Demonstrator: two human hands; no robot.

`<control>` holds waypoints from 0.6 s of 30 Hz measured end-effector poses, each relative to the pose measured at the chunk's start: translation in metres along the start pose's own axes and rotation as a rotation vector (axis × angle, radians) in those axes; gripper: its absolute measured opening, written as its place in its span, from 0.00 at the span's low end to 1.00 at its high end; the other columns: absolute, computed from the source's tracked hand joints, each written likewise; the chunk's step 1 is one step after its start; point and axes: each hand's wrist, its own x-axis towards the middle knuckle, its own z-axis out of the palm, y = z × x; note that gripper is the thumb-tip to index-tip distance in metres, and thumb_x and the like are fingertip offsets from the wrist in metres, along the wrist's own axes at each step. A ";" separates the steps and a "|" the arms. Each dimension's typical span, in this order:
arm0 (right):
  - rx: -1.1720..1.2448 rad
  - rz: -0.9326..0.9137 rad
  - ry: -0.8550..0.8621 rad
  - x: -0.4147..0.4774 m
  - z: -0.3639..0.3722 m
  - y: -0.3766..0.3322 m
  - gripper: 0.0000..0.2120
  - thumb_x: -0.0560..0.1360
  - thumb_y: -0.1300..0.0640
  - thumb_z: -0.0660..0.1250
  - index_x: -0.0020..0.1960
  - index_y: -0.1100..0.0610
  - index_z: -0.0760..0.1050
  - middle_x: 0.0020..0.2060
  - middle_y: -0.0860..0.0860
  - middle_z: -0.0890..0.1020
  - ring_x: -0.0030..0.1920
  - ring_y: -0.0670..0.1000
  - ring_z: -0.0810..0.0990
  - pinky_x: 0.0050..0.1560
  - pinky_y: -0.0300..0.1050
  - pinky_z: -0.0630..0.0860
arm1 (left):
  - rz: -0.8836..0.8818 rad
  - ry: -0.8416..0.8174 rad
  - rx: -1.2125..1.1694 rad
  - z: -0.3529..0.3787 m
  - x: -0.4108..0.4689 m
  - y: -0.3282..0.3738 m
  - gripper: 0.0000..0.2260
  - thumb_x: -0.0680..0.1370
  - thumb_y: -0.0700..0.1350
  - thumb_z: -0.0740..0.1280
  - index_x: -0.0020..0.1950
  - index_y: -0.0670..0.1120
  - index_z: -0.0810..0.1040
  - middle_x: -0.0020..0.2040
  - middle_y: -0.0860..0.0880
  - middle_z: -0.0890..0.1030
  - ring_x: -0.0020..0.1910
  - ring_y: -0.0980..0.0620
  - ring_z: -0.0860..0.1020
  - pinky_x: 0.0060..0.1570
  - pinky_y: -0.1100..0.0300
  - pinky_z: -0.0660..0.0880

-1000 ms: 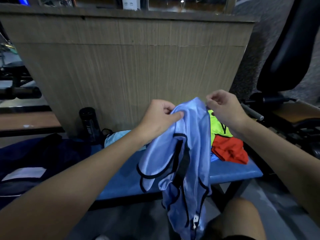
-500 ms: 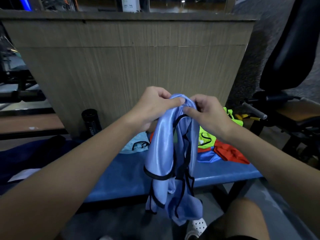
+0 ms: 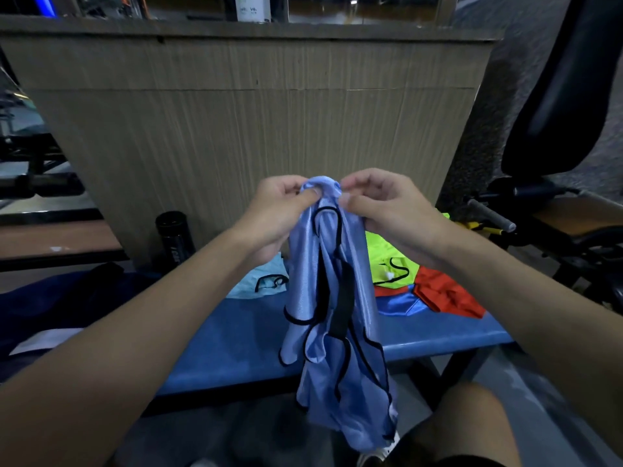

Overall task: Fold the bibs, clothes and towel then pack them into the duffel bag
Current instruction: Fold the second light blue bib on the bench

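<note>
Both of your hands hold the light blue bib (image 3: 303, 291) up in front of you, above the near edge of the blue bench (image 3: 236, 338).

Left hand (image 3: 276, 214): thumb and curled fingers pinch the bib's top edge from the 9 o'clock side.
Right hand (image 3: 391, 210): thumb and forefinger pinch the same edge from the 3 o'clock side, with the other fingers curled loosely above.

Your hands sit close together with the gathered fabric bunched between them. The bib hangs straight down toward 6 o'clock, with black trim and a black strap running down its middle. Its lower end drops past the bench edge, just beside your bare knee (image 3: 472, 429) at 5 o'clock.

On the bench, relative to the held bib:
- 3 o'clock: a neon yellow bib (image 3: 387, 257) with black trim, lying on a royal blue garment (image 3: 397, 305).
- 4 o'clock: a red garment (image 3: 448, 294), crumpled and touching both of those.
- 9 o'clock: a pale turquoise bib (image 3: 266, 281), partly hidden behind your left wrist.

Surroundings:
- 10 o'clock: a black bottle (image 3: 175, 234) stands upright against the wood-grain panel (image 3: 269, 129).
- Far left, 9 o'clock: a dark navy bag (image 3: 67, 298) carries a white label. You cannot tell from here whether it is open.
- 2 o'clock: a black padded seat back (image 3: 573, 79).
</note>
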 end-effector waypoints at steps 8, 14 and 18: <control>-0.446 0.093 -0.214 -0.013 -0.013 0.038 0.12 0.78 0.59 0.69 0.43 0.69 0.75 0.34 0.55 0.73 0.34 0.49 0.69 0.33 0.42 0.67 | -0.006 0.054 -0.146 -0.015 0.011 0.010 0.06 0.81 0.37 0.64 0.49 0.40 0.81 0.42 0.43 0.84 0.40 0.50 0.83 0.44 0.57 0.81; -0.291 0.037 0.011 -0.005 0.000 0.021 0.10 0.79 0.61 0.67 0.39 0.61 0.71 0.29 0.56 0.77 0.25 0.48 0.73 0.25 0.42 0.74 | -0.023 0.203 0.097 -0.030 0.021 -0.004 0.12 0.77 0.33 0.64 0.57 0.43 0.79 0.50 0.46 0.82 0.47 0.51 0.81 0.45 0.62 0.77; -0.089 0.040 0.101 0.008 0.009 0.009 0.13 0.78 0.61 0.68 0.37 0.60 0.70 0.28 0.57 0.75 0.22 0.48 0.72 0.23 0.41 0.73 | 0.110 -0.165 0.250 -0.022 -0.008 -0.009 0.22 0.73 0.44 0.77 0.64 0.45 0.76 0.59 0.49 0.80 0.59 0.56 0.79 0.61 0.65 0.74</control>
